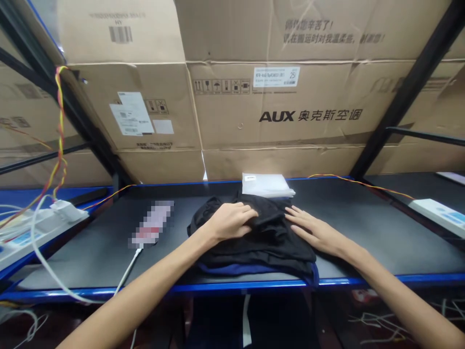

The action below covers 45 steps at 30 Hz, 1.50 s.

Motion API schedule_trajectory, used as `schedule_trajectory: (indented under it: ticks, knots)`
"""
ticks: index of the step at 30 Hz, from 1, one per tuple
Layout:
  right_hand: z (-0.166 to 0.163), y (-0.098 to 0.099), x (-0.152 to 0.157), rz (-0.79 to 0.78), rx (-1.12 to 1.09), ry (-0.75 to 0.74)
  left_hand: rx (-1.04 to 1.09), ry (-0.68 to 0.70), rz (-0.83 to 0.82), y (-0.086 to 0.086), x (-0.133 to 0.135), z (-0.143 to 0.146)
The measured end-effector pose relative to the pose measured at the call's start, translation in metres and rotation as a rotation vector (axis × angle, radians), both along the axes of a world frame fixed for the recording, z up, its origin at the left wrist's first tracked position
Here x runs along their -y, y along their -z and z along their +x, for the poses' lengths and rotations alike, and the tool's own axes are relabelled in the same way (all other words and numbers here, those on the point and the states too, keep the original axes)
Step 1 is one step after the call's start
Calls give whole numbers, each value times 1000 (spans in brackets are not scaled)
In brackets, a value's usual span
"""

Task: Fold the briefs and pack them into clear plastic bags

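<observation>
A bunched black garment (269, 245) lies on the dark tabletop, with a dark blue cloth edge (236, 268) showing beneath it at the front. My left hand (232, 220) rests on top of the garment, its fingers curled in and closed on the fabric. At the garment's right side, my right hand (314, 232) lies flat with the fingers stretched out, touching the cloth with its fingertips. Just behind the pile is a white plastic-wrapped packet (267, 185).
A blurred-out phone-like object (152, 223) on a white cable lies to the left. Power strips stand at the left (43, 230) and right (441, 215). Large cardboard sheets (232, 131) and black shelf posts (395, 92) close off the back. The table has a blue front edge (363, 282).
</observation>
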State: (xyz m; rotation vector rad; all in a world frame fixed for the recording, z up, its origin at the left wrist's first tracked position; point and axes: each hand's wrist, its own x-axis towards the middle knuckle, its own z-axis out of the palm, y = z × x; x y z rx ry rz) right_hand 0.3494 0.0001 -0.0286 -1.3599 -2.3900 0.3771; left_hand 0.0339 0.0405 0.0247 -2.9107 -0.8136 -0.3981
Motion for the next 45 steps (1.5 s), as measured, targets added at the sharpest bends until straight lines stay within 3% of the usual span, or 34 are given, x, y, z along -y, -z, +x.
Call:
schedule_trajectory:
  ticks: [8, 15, 20, 27, 31, 35, 37, 42, 45]
  knots:
    - [-3, -11, 2, 27, -215, 63, 162, -284, -21, -11, 29, 55]
    - [-2, -13, 7, 39, -335, 173, -46, -257, -120, 5, 38, 74]
    - [-9, -12, 10, 35, -183, 119, 64, -176, -192, 10, 34, 65]
    - [-9, -4, 8, 85, -72, 26, 282, -202, -230, 16, 32, 61]
    - [-5, -2, 5, 69, -72, 3, 462, -220, -270, 8, 32, 55]
    - [-1, -3, 3, 65, -51, -26, 485, -223, -211, -3, 32, 39]
    - [1, -3, 3, 72, -53, -35, 450, -291, -169, -6, 33, 29]
    - [3, -4, 4, 67, -42, -31, 256, -612, -65, 3, 32, 1]
    - [2, -4, 4, 46, -40, -31, 157, -669, -55, 11, 29, -13]
